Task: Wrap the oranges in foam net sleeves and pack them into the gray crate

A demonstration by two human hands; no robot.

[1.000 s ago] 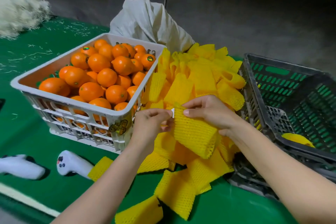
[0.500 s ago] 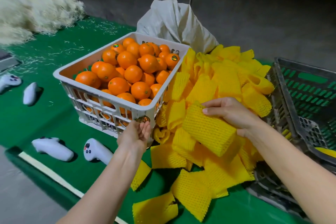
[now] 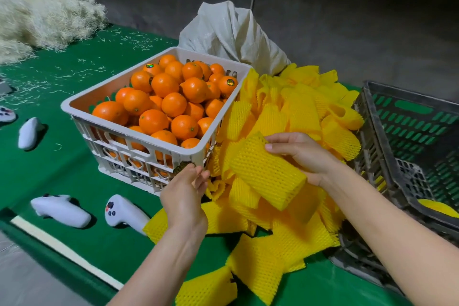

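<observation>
Bright orange oranges (image 3: 173,104) fill the white basket (image 3: 196,156), with yellow mesh-patterned sleeves (image 3: 298,112) heaped right of the basket, a dark gray slotted crate (image 3: 380,126) beyond those, an off-white sack (image 3: 231,35) behind the basket, and green cloth (image 3: 74,169) beneath it.

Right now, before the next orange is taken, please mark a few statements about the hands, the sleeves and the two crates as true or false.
1. The right hand holds a yellow foam net sleeve. True.
2. The left hand holds an orange. False: it holds nothing and is at the near corner of the white crate.
3. The oranges fill the gray crate. False: they fill the white crate.
4. The pile of sleeves lies between the white crate and the gray crate. True.
</observation>
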